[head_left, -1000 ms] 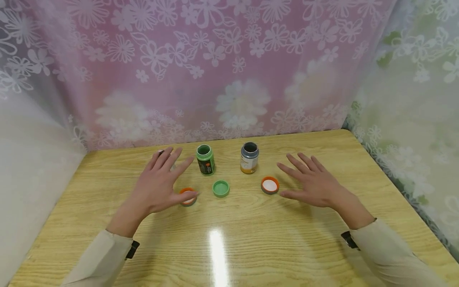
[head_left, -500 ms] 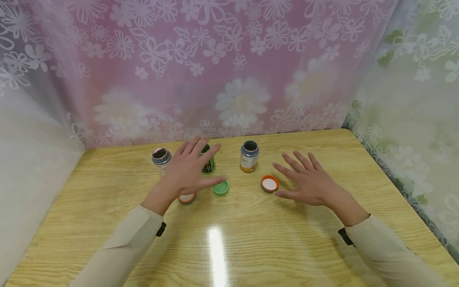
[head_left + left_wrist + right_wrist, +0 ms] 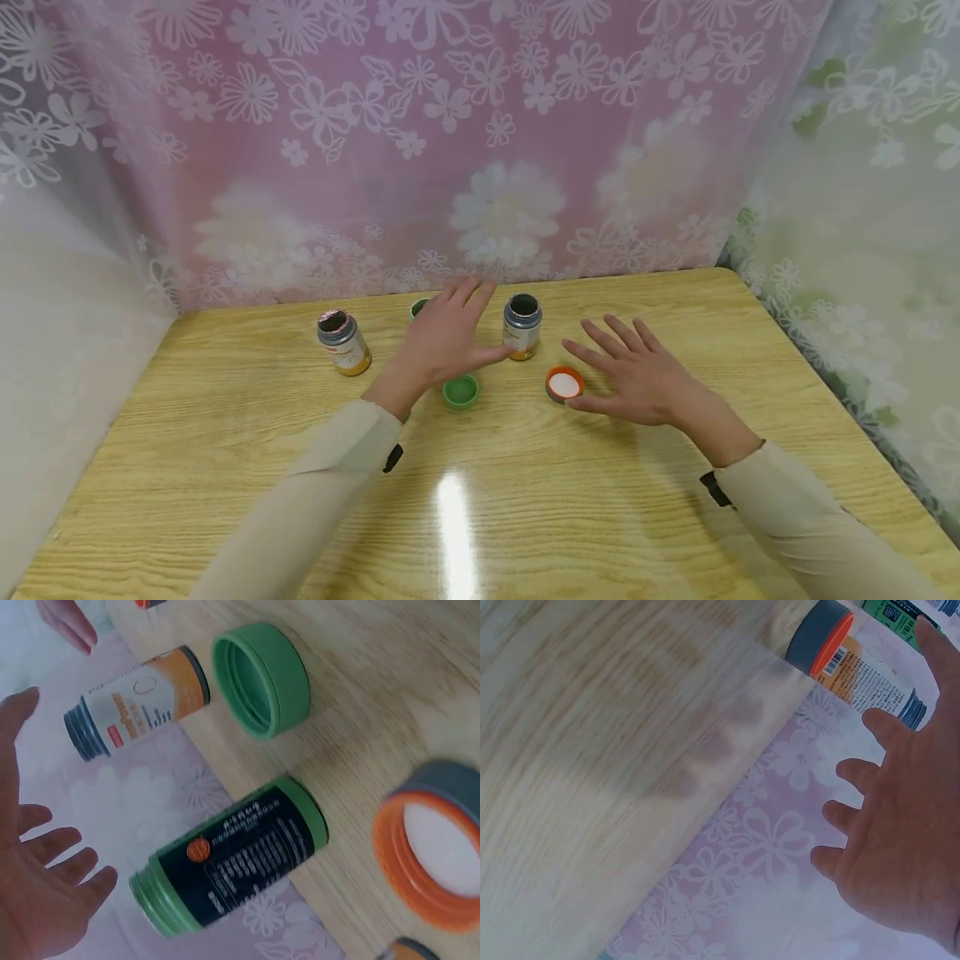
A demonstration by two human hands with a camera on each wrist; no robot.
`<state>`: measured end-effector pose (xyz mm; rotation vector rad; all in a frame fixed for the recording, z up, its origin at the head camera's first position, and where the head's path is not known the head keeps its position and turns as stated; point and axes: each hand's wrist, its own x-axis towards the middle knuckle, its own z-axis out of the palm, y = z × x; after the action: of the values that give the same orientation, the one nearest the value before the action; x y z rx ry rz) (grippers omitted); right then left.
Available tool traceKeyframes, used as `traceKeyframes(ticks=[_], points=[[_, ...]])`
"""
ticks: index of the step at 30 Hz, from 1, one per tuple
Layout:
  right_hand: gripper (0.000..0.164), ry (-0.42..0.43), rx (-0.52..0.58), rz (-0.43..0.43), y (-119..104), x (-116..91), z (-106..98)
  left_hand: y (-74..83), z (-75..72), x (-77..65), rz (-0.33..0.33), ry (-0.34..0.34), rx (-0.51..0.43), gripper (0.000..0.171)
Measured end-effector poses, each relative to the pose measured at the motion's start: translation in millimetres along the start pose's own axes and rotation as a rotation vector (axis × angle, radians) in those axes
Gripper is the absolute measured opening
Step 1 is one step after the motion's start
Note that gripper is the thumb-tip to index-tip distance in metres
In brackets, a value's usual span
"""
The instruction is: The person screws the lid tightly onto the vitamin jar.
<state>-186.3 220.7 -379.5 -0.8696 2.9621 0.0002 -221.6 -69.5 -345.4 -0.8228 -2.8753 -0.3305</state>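
Note:
My left hand (image 3: pixel 446 337) hovers with spread fingers over the green bottle, hiding most of it in the head view. The left wrist view shows that green bottle (image 3: pixel 232 859) upright and uncapped, its black label facing the camera. Just in front of it lies a green cap (image 3: pixel 461 392), hollow side up. My right hand (image 3: pixel 637 375), fingers spread and holding nothing, hangs beside an orange-rimmed grey cap (image 3: pixel 564 384) with a white liner. Behind that cap stands an open grey bottle (image 3: pixel 521 327) with a white and orange label; my left thumb overlaps its lower edge in the head view.
A second open grey bottle (image 3: pixel 344 342) stands at the left on the wooden table (image 3: pixel 225 433). Another orange-rimmed cap (image 3: pixel 439 847) shows in the left wrist view, hidden behind the left arm from the head. A floral curtain (image 3: pixel 495 125) hangs along the table's back edge.
My left hand has swept right, from in front of the left grey bottle to over the green bottle, uncovering the left one. My right hand has drifted slightly left.

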Motion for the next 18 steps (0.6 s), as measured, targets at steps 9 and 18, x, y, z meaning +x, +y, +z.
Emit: traceKeyframes(ticks=[9, 18], points=[[0.084, -0.004, 0.015, -0.008, -0.4, 1.6, 6.6, 18.5, 26.8, 21.1, -0.188, -0.09, -0.34, 0.105], [0.083, -0.008, 0.042, -0.007, -1.1, 2.6, 8.8, 27.8, 54.9, 28.9, -0.317, -0.009, -0.581, 0.098]])
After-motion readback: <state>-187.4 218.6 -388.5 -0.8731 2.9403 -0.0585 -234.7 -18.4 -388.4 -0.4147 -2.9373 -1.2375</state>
